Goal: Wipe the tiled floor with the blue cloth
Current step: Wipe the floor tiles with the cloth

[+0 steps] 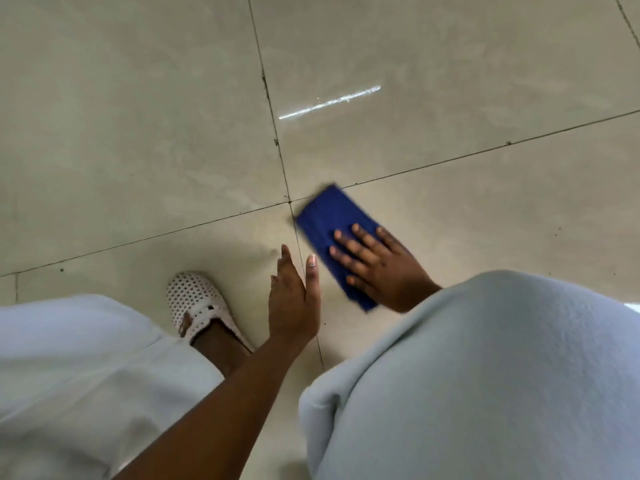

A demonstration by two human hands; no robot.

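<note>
The blue cloth (327, 221) lies folded flat on the beige tiled floor (138, 116), just right of where two grout lines cross. My right hand (375, 265) presses down on its near half with fingers spread. My left hand (294, 299) hovers just left of the cloth, fingers straight and together, holding nothing. The cloth's near end is partly hidden under my right hand.
My left foot in a white dotted shoe (197, 303) stands on the floor left of my hands. My knees in pale trousers (485, 375) fill the bottom of the view. A bright light streak (329, 102) reflects on the tile beyond the cloth.
</note>
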